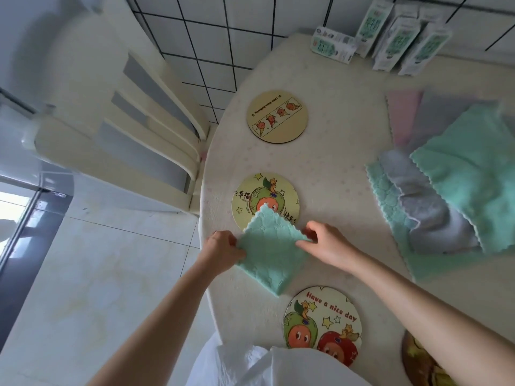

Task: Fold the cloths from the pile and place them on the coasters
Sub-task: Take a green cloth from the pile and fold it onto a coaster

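Head view, centre: the left hand (223,250) and right hand (326,243) each pinch an opposite corner of a folded mint cloth (271,254). It is fluffy with scalloped edges, and its far tip overlaps the middle coaster (248,196). It looks like the first one: the far coaster (277,117) above and near coaster (323,316) below, both round, stiff and printed, are bare. At right, the pile (446,190) of green, grey and pink cloths waits on the pale worktop (334,168).

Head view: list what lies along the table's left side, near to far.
"Have a nice day" coaster → middle coaster → far coaster → boxes
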A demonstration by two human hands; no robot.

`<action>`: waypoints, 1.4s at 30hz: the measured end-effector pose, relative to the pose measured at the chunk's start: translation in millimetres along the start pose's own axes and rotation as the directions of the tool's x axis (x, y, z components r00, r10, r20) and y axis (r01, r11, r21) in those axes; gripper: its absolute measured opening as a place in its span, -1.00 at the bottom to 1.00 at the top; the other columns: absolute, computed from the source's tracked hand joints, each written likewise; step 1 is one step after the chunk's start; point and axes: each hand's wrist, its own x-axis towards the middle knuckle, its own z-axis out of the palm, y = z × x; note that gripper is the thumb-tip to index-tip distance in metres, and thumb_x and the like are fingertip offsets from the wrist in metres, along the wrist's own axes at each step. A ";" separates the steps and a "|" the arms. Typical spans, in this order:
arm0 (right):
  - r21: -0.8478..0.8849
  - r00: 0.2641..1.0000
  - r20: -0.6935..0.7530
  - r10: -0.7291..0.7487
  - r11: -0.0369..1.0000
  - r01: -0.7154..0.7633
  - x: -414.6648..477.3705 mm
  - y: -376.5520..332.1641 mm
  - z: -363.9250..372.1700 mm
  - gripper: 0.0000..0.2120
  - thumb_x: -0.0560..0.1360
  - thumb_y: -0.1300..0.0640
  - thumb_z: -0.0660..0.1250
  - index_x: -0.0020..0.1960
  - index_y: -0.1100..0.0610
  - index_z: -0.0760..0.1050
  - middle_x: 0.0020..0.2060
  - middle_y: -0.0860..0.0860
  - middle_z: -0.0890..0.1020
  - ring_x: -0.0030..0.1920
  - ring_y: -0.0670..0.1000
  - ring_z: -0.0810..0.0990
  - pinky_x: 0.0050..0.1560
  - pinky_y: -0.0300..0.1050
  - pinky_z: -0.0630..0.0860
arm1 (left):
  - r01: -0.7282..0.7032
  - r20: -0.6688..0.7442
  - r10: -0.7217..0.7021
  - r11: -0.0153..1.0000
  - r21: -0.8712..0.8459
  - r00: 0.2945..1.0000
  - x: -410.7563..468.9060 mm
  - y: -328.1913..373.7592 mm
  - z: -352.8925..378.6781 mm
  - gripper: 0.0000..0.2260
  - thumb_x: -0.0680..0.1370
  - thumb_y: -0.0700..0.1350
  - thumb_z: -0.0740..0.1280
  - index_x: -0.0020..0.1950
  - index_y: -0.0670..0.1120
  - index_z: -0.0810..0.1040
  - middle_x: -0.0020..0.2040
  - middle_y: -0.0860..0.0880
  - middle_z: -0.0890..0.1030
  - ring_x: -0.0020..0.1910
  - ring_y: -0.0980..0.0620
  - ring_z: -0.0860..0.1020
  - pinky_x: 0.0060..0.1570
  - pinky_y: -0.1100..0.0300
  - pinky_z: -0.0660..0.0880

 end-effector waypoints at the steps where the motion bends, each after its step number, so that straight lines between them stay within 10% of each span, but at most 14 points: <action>1: 0.055 1.000 0.016 0.011 0.998 -0.012 -0.2 -3.0 -9.9 -0.74 0.48 -0.03 0.35 0.04 0.12 0.45 -0.08 0.00 0.53 -0.06 0.00 0.52 0.01 -0.12 0.48 | 0.004 0.027 -0.003 0.998 -0.062 1.000 -0.6 4.8 -8.7 -0.89 0.41 -0.21 0.39 -0.08 -0.15 0.56 -0.08 -0.11 0.56 -0.13 -0.03 0.50 -0.29 0.27 0.45; 8: 0.484 0.992 -0.121 0.023 0.874 0.039 44.0 -29.4 -93.5 -0.87 0.45 0.22 0.41 -0.09 0.06 0.47 -0.18 -0.02 0.55 -0.13 -0.05 0.55 -0.09 0.01 0.62 | -0.072 0.103 0.167 0.794 -0.603 0.981 36.0 61.2 -89.2 -0.83 0.43 -0.35 0.40 -0.02 -0.25 0.52 0.01 -0.19 0.61 -0.01 -0.11 0.63 0.00 0.13 0.60; 19: 0.760 0.983 -0.113 0.143 0.650 -0.007 169.3 -52.0 -188.3 -0.79 0.48 0.28 0.34 0.10 0.14 0.48 -0.17 0.04 0.57 -0.28 -0.01 0.58 -0.23 -0.16 0.55 | -0.189 -0.127 0.145 0.592 -0.784 0.981 148.9 168.9 -147.9 -0.85 0.48 -0.36 0.36 -0.06 -0.14 0.50 -0.07 -0.13 0.61 -0.18 -0.03 0.62 -0.04 0.08 0.60; 29: 0.502 0.938 -0.260 0.228 0.862 -0.070 220.7 -39.9 -167.1 -0.89 0.42 0.24 0.40 -0.05 0.17 0.54 -0.27 0.06 0.63 -0.42 -0.08 0.57 -0.44 -0.36 0.48 | -0.205 -0.362 0.017 0.847 -0.490 0.932 211.9 161.0 -146.8 -0.83 0.40 -0.31 0.46 -0.17 -0.09 0.52 -0.12 -0.21 0.60 -0.33 -0.05 0.55 -0.21 0.11 0.61; 32: 0.408 0.925 -0.314 0.213 0.910 -0.071 213.1 -38.5 -167.3 -0.84 0.42 0.17 0.40 0.00 0.15 0.54 -0.22 0.02 0.62 -0.29 -0.04 0.59 -0.26 -0.29 0.53 | -0.192 -0.451 0.069 0.953 -0.233 0.890 211.0 153.7 -150.1 -0.87 0.41 -0.20 0.45 -0.11 -0.05 0.56 -0.11 -0.08 0.63 -0.11 -0.09 0.59 0.02 0.11 0.54; 42: 0.195 0.904 -0.362 0.229 0.967 -0.166 100.2 -3.8 -138.1 -0.84 0.45 0.20 0.32 0.02 0.09 0.57 -0.08 0.02 0.62 -0.03 0.04 0.58 -0.07 -0.23 0.46 | -0.346 -0.424 0.331 0.937 0.042 0.843 128.5 149.3 -133.8 -0.90 0.46 -0.14 0.38 -0.07 0.03 0.53 -0.11 0.02 0.64 -0.20 0.00 0.57 -0.10 0.11 0.54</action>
